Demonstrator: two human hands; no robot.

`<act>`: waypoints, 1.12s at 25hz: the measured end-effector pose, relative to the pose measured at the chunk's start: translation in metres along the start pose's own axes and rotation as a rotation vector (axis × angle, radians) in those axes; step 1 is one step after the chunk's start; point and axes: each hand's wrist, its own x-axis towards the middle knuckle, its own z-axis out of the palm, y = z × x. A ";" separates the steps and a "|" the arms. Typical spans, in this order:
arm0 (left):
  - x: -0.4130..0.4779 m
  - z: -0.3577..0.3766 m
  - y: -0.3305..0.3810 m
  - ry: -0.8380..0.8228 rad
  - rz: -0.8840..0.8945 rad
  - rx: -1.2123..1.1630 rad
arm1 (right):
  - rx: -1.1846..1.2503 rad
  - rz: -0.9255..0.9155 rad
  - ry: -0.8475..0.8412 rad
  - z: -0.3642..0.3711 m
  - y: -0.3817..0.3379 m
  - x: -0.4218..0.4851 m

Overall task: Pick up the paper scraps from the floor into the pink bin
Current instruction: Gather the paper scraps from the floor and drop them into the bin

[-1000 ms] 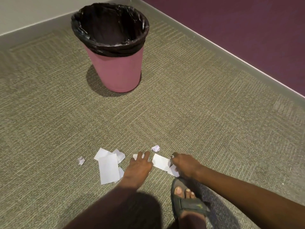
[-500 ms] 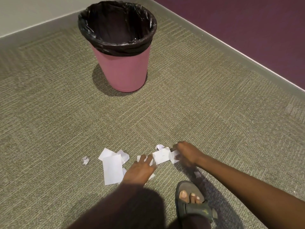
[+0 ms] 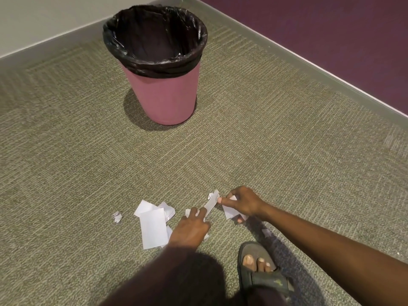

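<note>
White paper scraps point(image 3: 153, 226) lie scattered on the grey-green woven carpet floor point(image 3: 265, 140), low in the view and well apart from the round pink plastic bin point(image 3: 164, 98), which stands upright farther back near the corner of the walls. A black plastic liner bag point(image 3: 154, 62) is folded over the bin's rim, and a speck of white shows inside it. The right hand point(image 3: 241, 203) is closed, its fingers point(image 3: 224, 200) pinching a long white strip of paper point(image 3: 210, 204) that stands up off the carpet, with more white pieces bunched under the palm. The left hand point(image 3: 191, 227) rests low over the scraps with fingers spread and loose, their tips touching the strip's lower end; whether it grips anything I cannot tell. A small crumpled scrap point(image 3: 117, 216) lies apart on the left of the pile. A foot in a dark grey sandal point(image 3: 260, 272) is planted just below the right hand.
</note>
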 end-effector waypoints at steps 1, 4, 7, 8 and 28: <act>0.000 -0.001 0.000 0.000 0.003 -0.006 | 0.018 0.008 0.009 0.003 -0.002 0.001; -0.001 -0.001 0.000 0.010 0.004 -0.019 | -0.023 0.006 0.072 0.008 -0.006 0.008; 0.003 -0.001 0.004 0.008 -0.009 0.012 | -0.025 0.008 0.088 0.006 -0.010 0.010; 0.006 -0.002 0.007 0.007 -0.013 0.031 | -0.040 0.024 0.072 0.005 -0.012 0.009; 0.011 -0.078 -0.051 0.239 -0.026 -0.202 | 0.051 -0.065 0.146 -0.055 -0.065 0.008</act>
